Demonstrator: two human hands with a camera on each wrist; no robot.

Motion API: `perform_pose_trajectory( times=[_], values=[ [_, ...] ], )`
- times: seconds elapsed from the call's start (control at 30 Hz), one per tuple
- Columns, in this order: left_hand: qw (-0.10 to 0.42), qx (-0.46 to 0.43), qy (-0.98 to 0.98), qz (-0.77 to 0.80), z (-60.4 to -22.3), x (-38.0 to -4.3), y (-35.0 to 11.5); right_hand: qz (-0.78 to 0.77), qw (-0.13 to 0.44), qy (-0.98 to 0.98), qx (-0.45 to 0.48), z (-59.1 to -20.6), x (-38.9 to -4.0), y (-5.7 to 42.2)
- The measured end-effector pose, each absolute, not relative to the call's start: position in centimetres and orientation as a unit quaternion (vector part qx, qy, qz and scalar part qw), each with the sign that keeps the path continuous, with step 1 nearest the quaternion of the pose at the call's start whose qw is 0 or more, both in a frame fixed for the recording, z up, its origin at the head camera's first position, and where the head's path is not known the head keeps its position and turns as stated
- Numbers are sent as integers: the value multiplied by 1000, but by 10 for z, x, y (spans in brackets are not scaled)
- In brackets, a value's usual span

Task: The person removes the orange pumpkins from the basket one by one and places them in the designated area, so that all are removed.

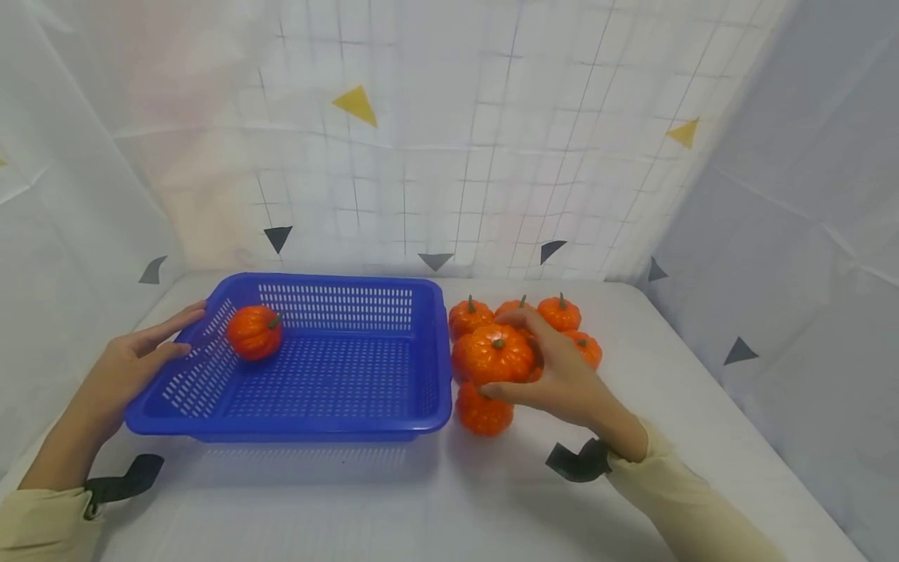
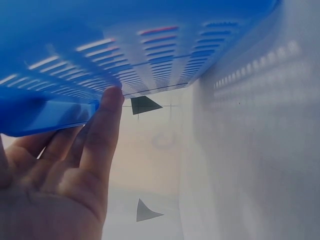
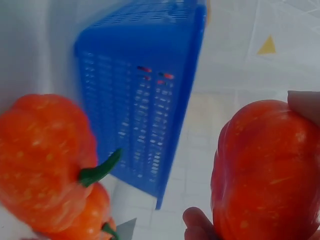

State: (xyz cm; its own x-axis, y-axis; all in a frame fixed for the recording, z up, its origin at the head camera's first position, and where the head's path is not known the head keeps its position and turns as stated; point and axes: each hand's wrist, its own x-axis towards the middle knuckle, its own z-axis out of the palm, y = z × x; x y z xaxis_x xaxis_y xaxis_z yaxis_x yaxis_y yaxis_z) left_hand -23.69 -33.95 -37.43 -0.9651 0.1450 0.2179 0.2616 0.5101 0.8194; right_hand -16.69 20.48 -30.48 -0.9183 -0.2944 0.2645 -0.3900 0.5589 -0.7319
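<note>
My left hand touches the left end of a blue plastic basket with nearly straight fingers. In the left wrist view, a fingertip meets the slotted outer wall below the rim. A glossy orange pumpkin lies inside the basket, near its left wall. My right hand holds another small pumpkin between thumb and fingers, above the group right of the basket. The right wrist view shows this held pumpkin close up, apart from a lower pumpkin with a green stem.
Several more pumpkins sit on the white table beside the basket, among them a front one and a back right one. Some are partly hidden by my right hand. White sheeting with grid lines rises behind the table.
</note>
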Motion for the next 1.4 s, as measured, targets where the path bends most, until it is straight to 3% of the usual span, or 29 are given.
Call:
perform_pose_trajectory(
  times=[0.83, 1.23, 1.4],
  values=[
    [57, -113, -871, -475, -374, -237, -338, 372, 101, -904, 184, -343, -161, 255],
    [51, -101, -883, -455, -372, -238, -333, 355, 78, -918, 156, -360, -158, 273],
    [58, -108, -880, -460, -375, -238, -337, 344, 42, -928, 141, -363, -160, 276]
  ],
)
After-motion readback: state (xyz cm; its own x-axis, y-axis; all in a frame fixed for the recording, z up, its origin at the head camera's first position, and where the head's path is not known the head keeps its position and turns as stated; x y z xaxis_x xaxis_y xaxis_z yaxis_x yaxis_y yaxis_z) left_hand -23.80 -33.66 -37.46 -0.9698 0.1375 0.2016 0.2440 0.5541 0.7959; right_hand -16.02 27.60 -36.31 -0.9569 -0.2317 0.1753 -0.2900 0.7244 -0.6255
